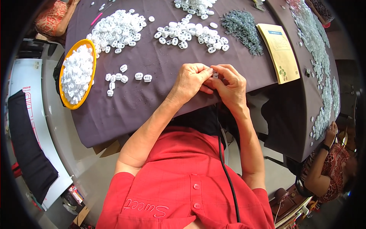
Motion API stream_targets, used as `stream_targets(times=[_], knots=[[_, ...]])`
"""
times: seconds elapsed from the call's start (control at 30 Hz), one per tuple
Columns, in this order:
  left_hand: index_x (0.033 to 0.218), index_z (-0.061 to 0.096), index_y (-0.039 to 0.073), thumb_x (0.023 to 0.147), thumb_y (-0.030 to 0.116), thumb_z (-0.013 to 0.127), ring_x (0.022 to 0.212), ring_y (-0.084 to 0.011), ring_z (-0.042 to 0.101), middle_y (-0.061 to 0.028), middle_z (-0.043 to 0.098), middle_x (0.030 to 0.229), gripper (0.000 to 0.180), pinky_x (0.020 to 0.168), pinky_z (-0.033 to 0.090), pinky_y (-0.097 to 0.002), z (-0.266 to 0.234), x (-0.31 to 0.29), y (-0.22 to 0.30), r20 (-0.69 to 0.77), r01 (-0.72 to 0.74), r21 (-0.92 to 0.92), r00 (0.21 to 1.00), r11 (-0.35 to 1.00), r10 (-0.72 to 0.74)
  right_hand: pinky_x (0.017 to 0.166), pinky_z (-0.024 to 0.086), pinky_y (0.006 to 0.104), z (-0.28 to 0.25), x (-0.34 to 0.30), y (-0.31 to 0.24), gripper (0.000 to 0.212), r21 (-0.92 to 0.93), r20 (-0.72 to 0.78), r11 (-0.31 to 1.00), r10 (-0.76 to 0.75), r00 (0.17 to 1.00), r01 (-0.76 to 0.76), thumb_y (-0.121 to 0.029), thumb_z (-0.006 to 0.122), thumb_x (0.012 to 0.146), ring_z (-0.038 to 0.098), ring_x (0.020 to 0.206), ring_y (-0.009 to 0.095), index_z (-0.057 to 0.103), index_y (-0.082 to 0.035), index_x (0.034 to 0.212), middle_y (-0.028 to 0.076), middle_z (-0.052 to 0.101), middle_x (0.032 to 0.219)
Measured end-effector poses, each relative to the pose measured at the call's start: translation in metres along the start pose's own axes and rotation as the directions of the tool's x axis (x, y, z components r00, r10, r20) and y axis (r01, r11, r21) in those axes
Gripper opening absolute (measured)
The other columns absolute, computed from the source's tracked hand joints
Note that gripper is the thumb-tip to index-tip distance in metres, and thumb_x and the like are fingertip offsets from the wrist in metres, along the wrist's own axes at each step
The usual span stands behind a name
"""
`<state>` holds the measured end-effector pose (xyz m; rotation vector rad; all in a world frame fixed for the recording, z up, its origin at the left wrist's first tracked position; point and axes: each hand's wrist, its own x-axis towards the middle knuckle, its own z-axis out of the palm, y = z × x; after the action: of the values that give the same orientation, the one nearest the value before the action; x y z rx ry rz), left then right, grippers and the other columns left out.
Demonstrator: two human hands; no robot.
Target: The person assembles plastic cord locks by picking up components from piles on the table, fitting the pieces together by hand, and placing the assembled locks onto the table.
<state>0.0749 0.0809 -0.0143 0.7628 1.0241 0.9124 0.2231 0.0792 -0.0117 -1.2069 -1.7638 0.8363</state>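
Above the front edge of the purple cloth, my two hands meet. My right hand (231, 84) is closed, its thumb and fingers pinching a small white plastic piece (215, 74) with holes. My left hand (193, 79) presses its thumb and forefinger together right against that piece; whatever lies between those fingertips is hidden. On the cloth left of my hands, several similar white oval pieces (118, 76) lie in a loose group, and a couple more (147, 78) sit nearer to me.
An orange basket (94, 57) heaped with white pieces stands at the left. Beyond are white piles (118, 28), a grey pile of slim translucent pieces (242, 28), a yellow booklet (280, 53) and a pink stick (97, 19). Other people sit at the left and right (320, 171).
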Motion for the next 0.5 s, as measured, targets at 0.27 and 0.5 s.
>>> stream_targets(times=[0.27, 0.5], knots=[[0.091, 0.061, -0.004, 0.088, 0.015, 0.054, 0.058, -0.0142, 0.062, -0.009, 0.063, 0.074, 0.021, 0.049, 0.053, -0.0244, -0.0005, -0.0044, 0.0068, 0.018, 0.026, 0.066, 0.999, 0.997, -0.027, 0.06, 0.047, 0.023, 0.0003, 0.0, 0.0029, 0.022, -0.067, -0.025, 0.994, -0.093, 0.995, 0.091, -0.001, 0.065, 0.07, 0.059, 0.067, 0.012, 0.065, -0.001, 0.092, 0.006, 0.063, 0.085], [0.089, 0.062, -0.005, 0.087, 0.014, 0.055, 0.058, -0.0152, 0.062, -0.0096, 0.063, 0.073, 0.02, 0.052, 0.054, -0.0256, -0.0034, -0.0045, 0.008, 0.041, 0.051, 0.022, 0.998, 0.998, -0.052, 0.06, 0.047, 0.0228, 0.0012, -0.0018, 0.0019, 0.021, -0.086, -0.025, 0.992, -0.093, 0.995, 0.09, -0.001, 0.065, 0.07, 0.06, 0.067, 0.012, 0.065, -0.001, 0.091, 0.006, 0.063, 0.082]])
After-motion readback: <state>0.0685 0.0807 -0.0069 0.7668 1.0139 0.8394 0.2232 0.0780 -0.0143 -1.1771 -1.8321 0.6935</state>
